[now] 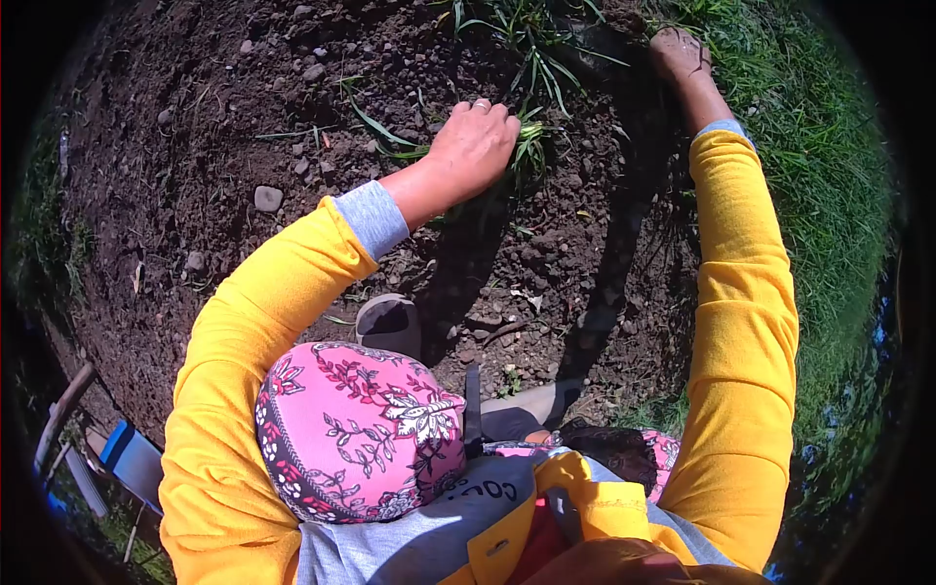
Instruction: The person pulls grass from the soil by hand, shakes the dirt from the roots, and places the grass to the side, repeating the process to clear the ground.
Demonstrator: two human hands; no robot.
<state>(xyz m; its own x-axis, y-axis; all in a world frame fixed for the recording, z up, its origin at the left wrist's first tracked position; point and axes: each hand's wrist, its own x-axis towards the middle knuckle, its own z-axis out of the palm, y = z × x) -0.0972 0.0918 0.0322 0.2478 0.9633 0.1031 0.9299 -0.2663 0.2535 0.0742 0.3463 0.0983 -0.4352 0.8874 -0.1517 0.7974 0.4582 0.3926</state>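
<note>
My left hand (pixel 470 146) is closed on a small tuft of grass (pixel 529 148), whose green blades stick out past the fingertips. A ring shows on one finger. Farther out and to the right, my right hand (pixel 681 57) is curled at the border between the soil and the lawn, with dirt on its skin. Its fingertips are hidden, so what it grips, if anything, cannot be made out. Between and beyond the hands grows a larger grass clump (pixel 534 39). A few long loose blades (pixel 369 119) lie left of my left hand.
Dark, stony soil (pixel 146 224) spreads in front of me, with a pale stone (pixel 268 199) at left. Thick lawn grass (pixel 819 166) runs along the right. My shoe (pixel 388 324) and pink floral-covered knee (pixel 361 429) are below. A blue object (pixel 132 463) stands at lower left.
</note>
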